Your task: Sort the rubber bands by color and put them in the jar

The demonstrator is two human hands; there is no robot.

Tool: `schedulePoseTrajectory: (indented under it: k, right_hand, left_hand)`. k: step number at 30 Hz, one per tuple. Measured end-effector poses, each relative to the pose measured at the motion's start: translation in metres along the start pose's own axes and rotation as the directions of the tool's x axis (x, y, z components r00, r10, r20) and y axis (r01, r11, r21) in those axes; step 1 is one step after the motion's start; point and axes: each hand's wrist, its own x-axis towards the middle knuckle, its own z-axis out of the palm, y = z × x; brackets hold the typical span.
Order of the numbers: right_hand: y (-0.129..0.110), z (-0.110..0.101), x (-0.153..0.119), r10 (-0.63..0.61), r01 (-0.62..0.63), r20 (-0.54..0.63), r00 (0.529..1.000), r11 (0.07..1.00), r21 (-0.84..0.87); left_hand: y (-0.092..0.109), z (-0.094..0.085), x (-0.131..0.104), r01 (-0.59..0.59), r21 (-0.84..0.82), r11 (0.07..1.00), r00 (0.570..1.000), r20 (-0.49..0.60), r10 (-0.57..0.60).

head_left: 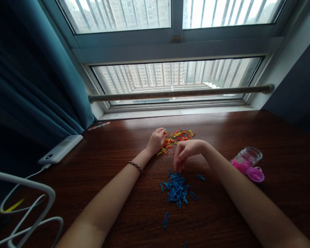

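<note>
My left hand [155,141] rests at the left edge of a loose pile of small red and yellow plastic clips [167,142], its bent fingers touching them and partly hidden. My right hand [184,154] is bent down at the wrist with its fingers drawn together, just behind a heap of blue plastic clips [177,188]. Whatever may be between its fingertips is too small to make out. Single blue clips [166,220] lie scattered around the heap. Behind my right hand is another group of red and yellow clips [183,133].
On the right, a clear jar [249,156] lies on its side with pink pieces inside, beside a pink lid [255,174]. A white power strip [60,150] with a cable sits at left, near white tubing [48,193] and a blue curtain [57,69]. A barred window closes off the back.
</note>
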Motion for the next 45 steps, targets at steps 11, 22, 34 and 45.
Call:
schedulePoseTrajectory:
  k: [11,22,34,45]
  right_hand:
    - [0.039,-0.051,0.022,-0.370,0.027,-0.921,-0.123,0.926,-0.376]
    - [0.075,-0.070,0.022,-0.539,-0.455,-0.838,-0.092,0.771,-0.446]
    - [0.072,-0.067,0.024,-0.566,-0.503,-0.824,0.021,0.706,-0.498]
    - [0.074,-0.070,0.026,-0.583,-0.445,-0.812,0.006,0.726,-0.524]
  left_hand:
    - [0.011,-0.014,0.003,0.120,-0.270,0.955,0.988,-0.065,-0.142]
    - [0.069,-0.040,0.004,0.282,-0.656,0.700,0.584,0.696,0.417]
    - [0.041,-0.025,0.010,0.108,-0.471,0.876,0.944,0.326,0.059]
    - [0.011,-0.003,-0.004,-0.206,0.010,0.978,0.948,0.248,0.197]
